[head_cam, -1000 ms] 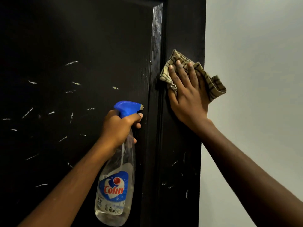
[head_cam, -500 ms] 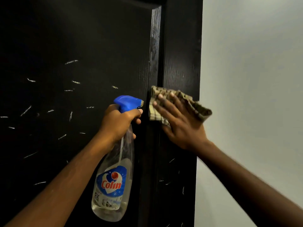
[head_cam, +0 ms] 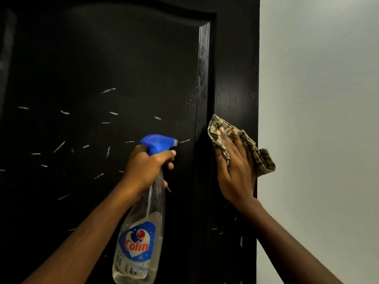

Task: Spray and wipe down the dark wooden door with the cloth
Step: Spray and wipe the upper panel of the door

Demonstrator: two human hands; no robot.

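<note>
The dark wooden door [head_cam: 123,68] fills the left and middle of the head view, its raised panel flecked with several short white marks. My left hand [head_cam: 146,166] grips the neck of a clear spray bottle [head_cam: 141,238] with a blue trigger head and a Colin label, nozzle pointing right along the door. My right hand [head_cam: 234,169] lies flat on a beige checked cloth [head_cam: 261,158], pressing it against the door's right stile. One corner of the cloth sticks out past the door's edge.
A plain pale wall [head_cam: 317,119] runs down the right side, meeting the door's right edge. More white marks show on the stile below my right hand.
My right hand slid the cloth down the stile and leftward, then back to the right along the stile. The left hand and bottle stayed about where they were.
</note>
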